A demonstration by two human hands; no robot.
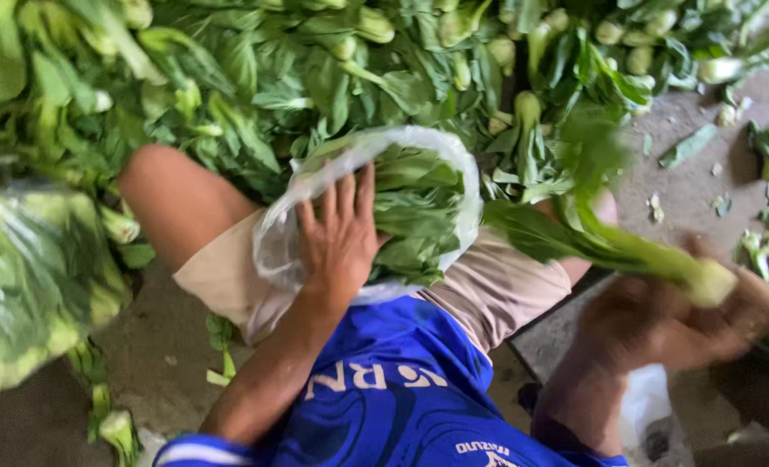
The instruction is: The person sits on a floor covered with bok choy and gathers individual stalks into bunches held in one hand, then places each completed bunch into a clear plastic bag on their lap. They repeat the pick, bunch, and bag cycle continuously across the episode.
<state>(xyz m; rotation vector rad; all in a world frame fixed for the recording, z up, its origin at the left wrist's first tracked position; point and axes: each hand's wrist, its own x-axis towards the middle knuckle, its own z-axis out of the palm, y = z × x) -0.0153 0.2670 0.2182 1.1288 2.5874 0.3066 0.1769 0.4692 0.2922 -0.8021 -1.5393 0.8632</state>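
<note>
Head view, person seated low, knees apart, blue shirt at 6 o'clock. Left hand lies flat on the clear plastic bag on the lap, fingers spread and pressing rather than wrapped round anything; looks like it pins the bag so the mouth stays wide. Bag mouth faces 12 to 1 o'clock and already has leafy greens stuffed inside. Right hand at 4 o'clock is motion-blurred, closed round the pale stalk end of a bok choy, leaves trailing toward the bag at 10 o'clock from the hand; holding it by the stem probably keeps the leaves leading. Big heap of loose bok choy fills the top from 9 to 2 o'clock, within arm's reach. A second filled bag of greens sits at 9 o'clock beside the left knee. Scraps of trimmed leaf lie on the bare floor at 2 o'clock, well apart from the bag.
</note>
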